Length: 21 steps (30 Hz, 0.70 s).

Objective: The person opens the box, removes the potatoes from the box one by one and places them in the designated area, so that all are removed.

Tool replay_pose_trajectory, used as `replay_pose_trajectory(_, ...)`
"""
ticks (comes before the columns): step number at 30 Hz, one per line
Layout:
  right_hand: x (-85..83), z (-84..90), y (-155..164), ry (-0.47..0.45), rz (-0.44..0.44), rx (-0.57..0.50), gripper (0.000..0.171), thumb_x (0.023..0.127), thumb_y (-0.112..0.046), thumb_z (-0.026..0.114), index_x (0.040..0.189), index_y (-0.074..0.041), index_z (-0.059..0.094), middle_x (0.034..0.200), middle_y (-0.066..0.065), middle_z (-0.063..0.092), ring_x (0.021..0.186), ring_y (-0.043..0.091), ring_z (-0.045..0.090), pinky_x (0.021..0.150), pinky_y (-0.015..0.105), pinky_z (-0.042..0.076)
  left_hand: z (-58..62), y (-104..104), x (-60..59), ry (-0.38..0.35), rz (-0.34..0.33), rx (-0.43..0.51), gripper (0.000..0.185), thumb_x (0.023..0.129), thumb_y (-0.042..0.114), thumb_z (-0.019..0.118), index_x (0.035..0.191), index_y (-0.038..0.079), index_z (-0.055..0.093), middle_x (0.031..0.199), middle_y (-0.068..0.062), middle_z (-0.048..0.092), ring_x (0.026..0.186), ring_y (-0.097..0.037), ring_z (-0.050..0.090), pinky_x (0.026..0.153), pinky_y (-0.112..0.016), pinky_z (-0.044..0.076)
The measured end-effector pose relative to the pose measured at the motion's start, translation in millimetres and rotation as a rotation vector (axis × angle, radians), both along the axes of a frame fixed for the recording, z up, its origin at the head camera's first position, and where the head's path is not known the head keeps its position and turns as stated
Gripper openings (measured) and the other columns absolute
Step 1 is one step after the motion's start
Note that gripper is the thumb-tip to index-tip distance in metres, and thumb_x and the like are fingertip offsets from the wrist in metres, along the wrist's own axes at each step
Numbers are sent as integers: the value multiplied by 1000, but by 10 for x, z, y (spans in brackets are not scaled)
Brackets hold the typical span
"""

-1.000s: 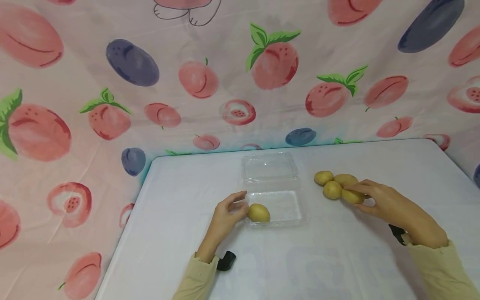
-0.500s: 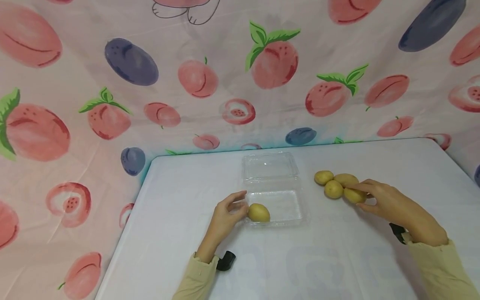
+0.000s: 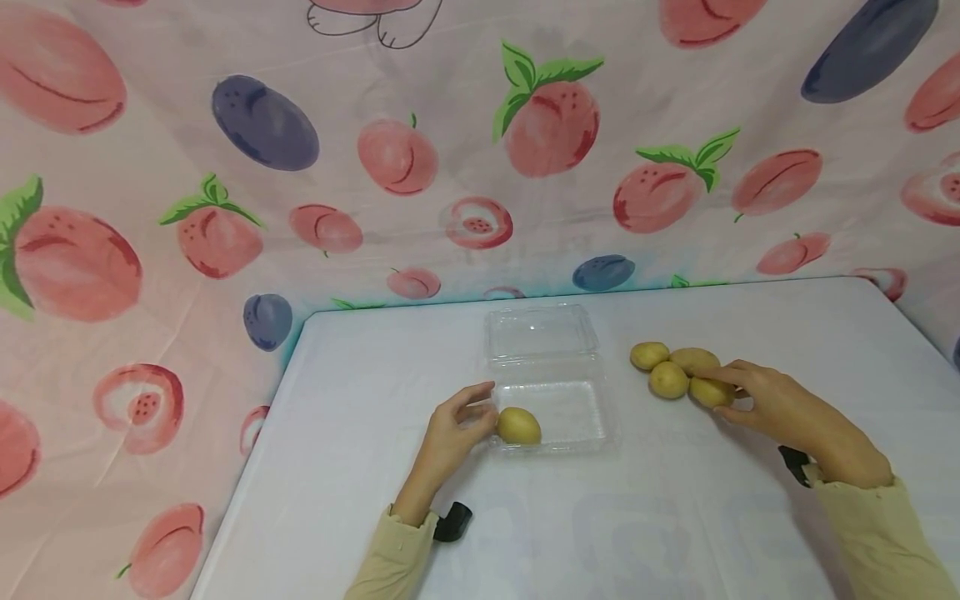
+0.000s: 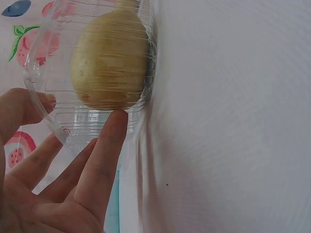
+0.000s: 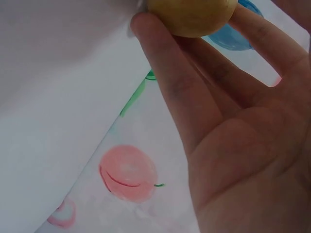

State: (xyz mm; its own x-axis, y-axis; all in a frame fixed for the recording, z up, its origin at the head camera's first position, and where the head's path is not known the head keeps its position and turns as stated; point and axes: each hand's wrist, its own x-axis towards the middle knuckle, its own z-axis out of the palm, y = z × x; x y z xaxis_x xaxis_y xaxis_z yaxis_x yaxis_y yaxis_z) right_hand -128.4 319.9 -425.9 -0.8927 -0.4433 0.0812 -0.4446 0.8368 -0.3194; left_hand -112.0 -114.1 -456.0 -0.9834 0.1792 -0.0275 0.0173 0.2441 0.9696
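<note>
My left hand (image 3: 453,425) rests on the white tabletop (image 3: 360,400), fingers relaxed and nearly straight, fingertips (image 4: 116,116) touching the near left corner of a clear plastic clamshell box (image 3: 555,392) with its lid open. Just beyond those fingertips, inside the box, lies one potato (image 3: 518,426) — apart from the skin of my hand, with the thin wall between.

To the right of the box, my right hand (image 3: 772,404) pinches another potato (image 3: 708,392) between thumb and fingers. It is the nearest of a cluster of four potatoes (image 3: 671,371), its long axis running roughly across me. The box lies to the left of this hand, between my two hands — its open tray is nearer than its lid.
</note>
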Motion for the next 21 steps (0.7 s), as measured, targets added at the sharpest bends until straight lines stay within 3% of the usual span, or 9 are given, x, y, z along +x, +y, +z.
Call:
replay_pose_trajectory(9,-8,-24,-1,-58,-9,-21,51,81,-10,80,127,3,63,112,22,65,99,35,65,80,50,57,-2,1,5,-4,3,5,45,93,10,68,136,6,58,139,-15,58,122,-33,60,88,-25,58)
replay_pose_trajectory(21,-9,-14,-7,-76,-39,-21,53,80,-17,82,126,3,63,112,19,67,100,35,64,83,55,55,-7,-2,-1,1,0,8,45,93,10,68,136,5,58,139,-15,58,121,-33,60,88,-25,58)
